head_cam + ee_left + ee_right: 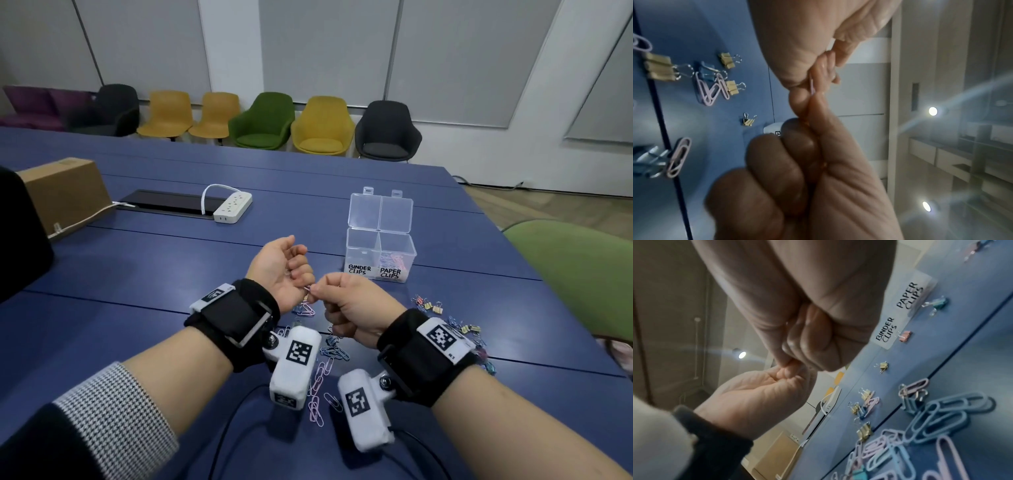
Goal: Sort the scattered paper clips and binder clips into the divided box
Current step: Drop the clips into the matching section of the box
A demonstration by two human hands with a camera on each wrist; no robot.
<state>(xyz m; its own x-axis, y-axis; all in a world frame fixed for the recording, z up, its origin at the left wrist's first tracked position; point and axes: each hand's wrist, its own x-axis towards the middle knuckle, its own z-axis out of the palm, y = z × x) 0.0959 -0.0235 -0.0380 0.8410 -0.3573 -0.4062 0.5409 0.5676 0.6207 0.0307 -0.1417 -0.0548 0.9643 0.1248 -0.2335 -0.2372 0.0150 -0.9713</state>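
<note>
My two hands meet above the blue table (137,274), just left of the clear divided box (380,253). The left hand (303,286) is palm up with curled fingers; the right hand (317,290) is a fist. Both pinch one pink paper clip (812,86) between their fingertips. The box stands open, labelled BINDER CLIPS on the left and PAPER CLIPS on the right, and coloured paper clips (394,262) lie in the right compartment. Loose paper clips (322,377) lie under my wrists. Small binder clips (430,305) lie to the right of them.
A white power strip (233,207) and a black floor-box panel (168,202) lie at the back left, beside a cardboard box (65,195). A green chair (575,274) stands at the table's right edge. Black cables (233,421) trail from the wrist cameras.
</note>
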